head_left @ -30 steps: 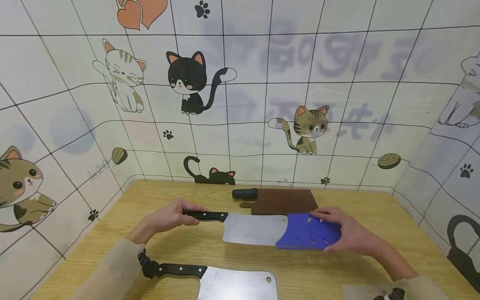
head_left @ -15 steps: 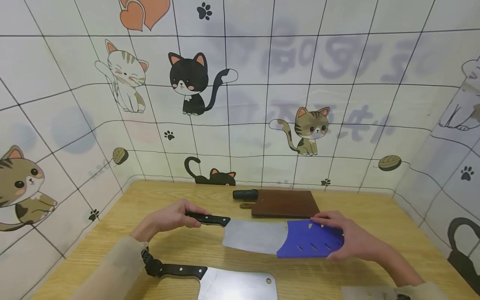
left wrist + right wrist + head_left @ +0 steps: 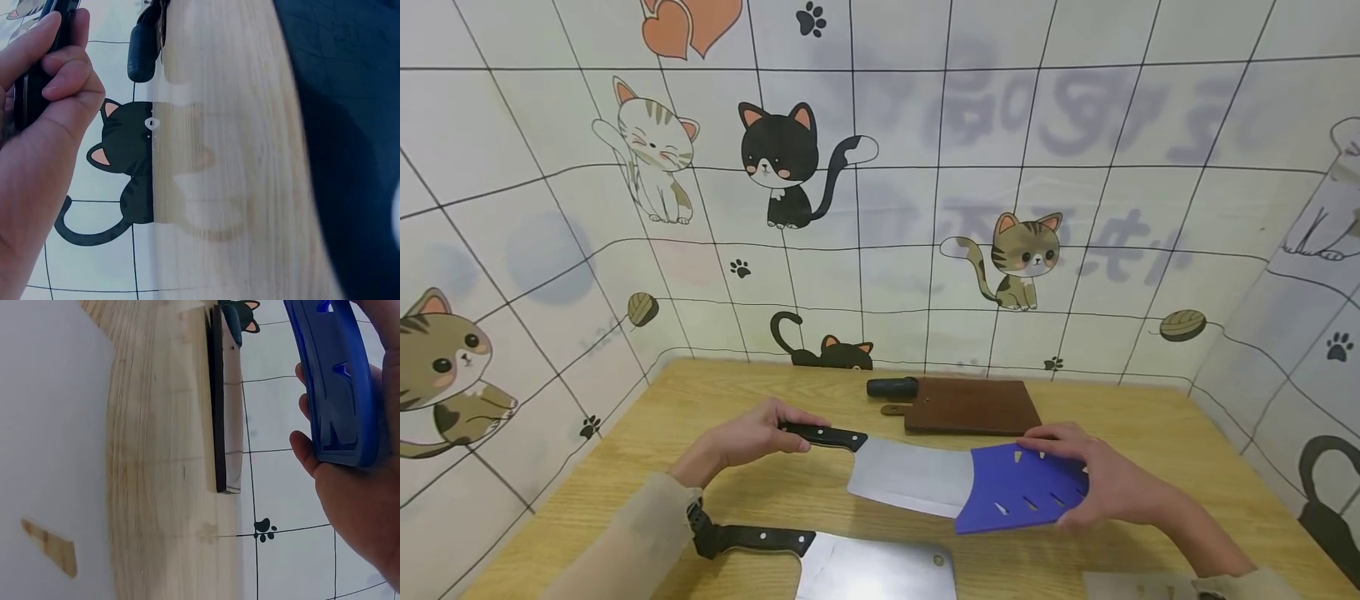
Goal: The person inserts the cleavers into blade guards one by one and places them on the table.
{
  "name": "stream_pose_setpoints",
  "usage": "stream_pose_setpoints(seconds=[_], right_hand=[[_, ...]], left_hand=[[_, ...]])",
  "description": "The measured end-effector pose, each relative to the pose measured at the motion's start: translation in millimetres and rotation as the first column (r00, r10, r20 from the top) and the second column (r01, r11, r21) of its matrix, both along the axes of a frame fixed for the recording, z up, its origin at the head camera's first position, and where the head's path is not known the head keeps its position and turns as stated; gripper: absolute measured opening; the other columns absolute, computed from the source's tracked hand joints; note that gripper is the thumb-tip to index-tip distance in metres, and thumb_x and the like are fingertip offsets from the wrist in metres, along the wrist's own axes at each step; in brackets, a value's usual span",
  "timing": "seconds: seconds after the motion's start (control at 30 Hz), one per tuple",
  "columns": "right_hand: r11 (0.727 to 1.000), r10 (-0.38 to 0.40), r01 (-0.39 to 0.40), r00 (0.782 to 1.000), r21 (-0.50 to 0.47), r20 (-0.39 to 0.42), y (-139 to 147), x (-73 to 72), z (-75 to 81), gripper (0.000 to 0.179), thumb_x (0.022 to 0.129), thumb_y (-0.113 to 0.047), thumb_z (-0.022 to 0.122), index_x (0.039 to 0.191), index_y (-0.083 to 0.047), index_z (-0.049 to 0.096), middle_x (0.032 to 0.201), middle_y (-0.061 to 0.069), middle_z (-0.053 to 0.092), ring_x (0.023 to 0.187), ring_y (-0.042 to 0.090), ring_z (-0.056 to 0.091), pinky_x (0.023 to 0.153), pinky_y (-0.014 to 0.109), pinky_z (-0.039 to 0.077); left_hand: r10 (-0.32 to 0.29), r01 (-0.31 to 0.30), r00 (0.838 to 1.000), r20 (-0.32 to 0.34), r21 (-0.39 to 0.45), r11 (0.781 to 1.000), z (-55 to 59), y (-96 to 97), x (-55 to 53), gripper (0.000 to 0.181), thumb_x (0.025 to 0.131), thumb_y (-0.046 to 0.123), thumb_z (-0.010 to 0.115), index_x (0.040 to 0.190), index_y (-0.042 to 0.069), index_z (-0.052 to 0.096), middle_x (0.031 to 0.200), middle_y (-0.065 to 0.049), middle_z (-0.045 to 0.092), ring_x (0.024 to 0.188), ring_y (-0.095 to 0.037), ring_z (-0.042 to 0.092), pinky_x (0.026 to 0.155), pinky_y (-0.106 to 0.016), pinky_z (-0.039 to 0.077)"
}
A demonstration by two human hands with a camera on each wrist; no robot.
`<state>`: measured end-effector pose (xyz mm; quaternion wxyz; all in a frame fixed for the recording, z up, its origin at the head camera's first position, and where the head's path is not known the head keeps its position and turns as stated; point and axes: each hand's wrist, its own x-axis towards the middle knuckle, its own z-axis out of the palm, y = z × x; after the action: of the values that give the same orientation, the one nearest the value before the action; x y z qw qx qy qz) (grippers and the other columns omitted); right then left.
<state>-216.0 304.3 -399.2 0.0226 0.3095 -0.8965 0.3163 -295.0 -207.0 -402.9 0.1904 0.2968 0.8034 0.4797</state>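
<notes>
In the head view, my left hand (image 3: pixel 760 439) grips the black riveted handle (image 3: pixel 827 435) of a cleaver with a wide steel blade (image 3: pixel 913 477). Over the blade's far end sits a blue blade guard (image 3: pixel 1026 487) with slanted slots. My right hand (image 3: pixel 1108 479) holds that guard by its right end, fingers along the top edge and thumb below. The right wrist view shows the guard's end (image 3: pixel 340 394) between thumb and fingers. Cleaver and guard are held over the table, tilted down to the right. In the left wrist view, fingers wrap the handle (image 3: pixel 31 94).
A second cleaver (image 3: pixel 880 567) lies on the wooden table (image 3: pixel 745 379) in front. At the back lies a brown sheath (image 3: pixel 970 406) with a black handle (image 3: pixel 891 388) sticking out on its left. A pale slotted sheet (image 3: pixel 1135 586) lies front right. A cat-patterned wall covering (image 3: pixel 895 275) stands behind.
The cleaver and blue guard have tilted, their right end sinking towards the front. My left hand has shifted slightly right with the handle. The things on the table stay put.
</notes>
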Motion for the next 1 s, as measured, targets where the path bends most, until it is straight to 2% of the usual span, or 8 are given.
stream_pose_setpoints(seconds=[0.13, 0.37, 0.47, 0.53, 0.67, 0.73, 0.87, 1.0], right_hand=[[1.0, -0.019, 0.019, 0.999, 0.007, -0.028, 1.1, -1.3, 0.6, 0.09, 0.06, -0.034, 0.095, 0.143, -0.026, 0.062, 0.142, -0.001, 0.051, 0.126, 0.015, 0.043, 0.09, 0.034, 0.043], [0.998, -0.054, 0.057, 0.995, 0.024, -0.086, 8.1, -3.8, 1.3, 0.09, 0.06, -0.034, 0.096, 0.142, -0.019, 0.063, 0.141, 0.005, 0.053, 0.125, 0.005, 0.039, 0.091, 0.032, 0.043], [0.998, -0.042, 0.045, 0.994, 0.036, -0.098, 8.4, -3.0, 3.3, 0.09, 0.061, -0.036, 0.096, 0.143, -0.02, 0.062, 0.141, 0.004, 0.053, 0.125, 0.004, 0.039, 0.09, 0.032, 0.044], [0.999, -0.024, 0.027, 0.994, 0.031, -0.109, 7.8, -2.9, 5.3, 0.09, 0.06, -0.035, 0.096, 0.142, -0.019, 0.063, 0.14, 0.001, 0.053, 0.125, 0.003, 0.04, 0.09, 0.031, 0.044], [1.0, 0.025, -0.024, 0.99, 0.011, -0.136, 6.6, -4.5, 9.8, 0.091, 0.056, -0.032, 0.096, 0.141, -0.016, 0.064, 0.138, -0.003, 0.054, 0.124, 0.002, 0.042, 0.089, 0.028, 0.042], [0.999, 0.041, -0.04, 0.989, 0.006, -0.143, 6.5, -5.6, 11.5, 0.092, 0.055, -0.031, 0.096, 0.14, -0.016, 0.065, 0.138, -0.003, 0.055, 0.124, 0.002, 0.042, 0.089, 0.028, 0.041], [0.999, 0.036, -0.035, 0.988, 0.012, -0.15, 6.6, -6.9, 13.1, 0.093, 0.055, -0.032, 0.096, 0.14, -0.015, 0.064, 0.138, -0.003, 0.055, 0.124, 0.001, 0.041, 0.089, 0.03, 0.041], [1.0, 0.009, -0.007, 0.987, 0.012, -0.158, 0.1, -8.2, 11.2, 0.092, 0.055, -0.034, 0.097, 0.139, -0.014, 0.065, 0.137, -0.001, 0.055, 0.123, 0.004, 0.041, 0.088, 0.03, 0.041]], left_hand=[[0.024, -0.025, 1.0, 0.008, 0.014, 1.0, -0.6, 7.8, 3.2, 0.039, 0.095, 0.012, 0.072, 0.134, 0.01, 0.07, 0.119, -0.01, 0.069, 0.074, -0.013, 0.045, 0.069, -0.026, 0.041], [-0.002, 0.001, 1.0, 0.025, 0.036, 0.999, 2.2, 23.7, -1.6, 0.039, 0.096, 0.011, 0.07, 0.135, 0.009, 0.069, 0.131, -0.009, 0.066, 0.093, -0.016, 0.056, 0.079, -0.028, 0.045], [-0.033, 0.032, 0.999, 0.019, 0.027, 0.999, 6.1, 23.0, -4.1, 0.039, 0.096, 0.008, 0.069, 0.135, 0.006, 0.068, 0.128, -0.01, 0.066, 0.077, -0.014, 0.048, 0.069, -0.025, 0.041], [-0.051, 0.051, 0.999, 0.007, 0.013, 0.999, 8.4, 22.0, -5.4, 0.04, 0.096, 0.008, 0.069, 0.136, 0.007, 0.068, 0.123, -0.01, 0.066, 0.066, -0.013, 0.036, 0.062, -0.025, 0.035], [-0.066, 0.066, 0.998, -0.001, 0.014, 0.998, 10.1, 21.5, -6.8, 0.04, 0.095, 0.008, 0.07, 0.135, 0.008, 0.068, 0.118, -0.009, 0.067, 0.063, -0.011, 0.029, 0.059, -0.025, 0.032], [-0.065, 0.065, 0.998, 0.009, 0.031, 0.997, 9.4, 22.1, -6.9, 0.04, 0.095, 0.007, 0.07, 0.135, 0.007, 0.068, 0.121, -0.01, 0.068, 0.068, -0.012, 0.036, 0.062, -0.025, 0.035], [-0.043, 0.041, 0.999, 0.028, 0.066, 0.997, 6.1, 23.2, -6.3, 0.039, 0.095, 0.006, 0.07, 0.135, 0.007, 0.068, 0.131, -0.011, 0.066, 0.09, -0.018, 0.053, 0.075, -0.027, 0.044], [-0.014, 0.013, 1.0, 0.014, 0.065, 0.998, 7.3, 28.0, -2.3, 0.039, 0.096, 0.008, 0.07, 0.135, 0.008, 0.069, 0.133, -0.01, 0.066, 0.102, -0.021, 0.057, 0.083, -0.03, 0.046]])
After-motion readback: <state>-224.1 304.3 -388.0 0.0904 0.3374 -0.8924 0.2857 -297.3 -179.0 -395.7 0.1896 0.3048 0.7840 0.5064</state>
